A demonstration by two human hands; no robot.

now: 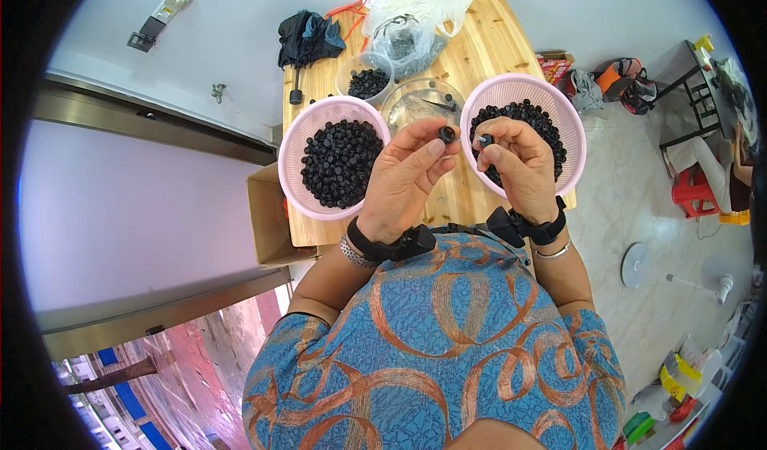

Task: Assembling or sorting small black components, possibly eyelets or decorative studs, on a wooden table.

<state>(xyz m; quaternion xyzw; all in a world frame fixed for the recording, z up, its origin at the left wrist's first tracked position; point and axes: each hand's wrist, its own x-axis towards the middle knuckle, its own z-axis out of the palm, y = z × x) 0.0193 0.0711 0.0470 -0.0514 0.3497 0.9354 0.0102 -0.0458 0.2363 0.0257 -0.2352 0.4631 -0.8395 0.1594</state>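
Between the fingertips of my left hand (409, 170) is a small round black cap (447, 134), its hollow side showing. My right hand (521, 162) pinches another small black part (485, 140), a short distance to the right of the cap; its exact kind is too small to tell. The two pieces are apart. Left of my left hand stands a pink basket (292, 170) full of small black caps (342, 162). Partly behind my right hand is a second pink basket (577, 142), holding more small black parts (551, 130).
On the wooden table (503, 38) stand a clear tub (345, 70) of black parts and a clear round lid (407, 102). A plastic bag (423, 10) and a folded black umbrella (307, 38) lie at the far side. A cardboard box (268, 214) is at the left edge.
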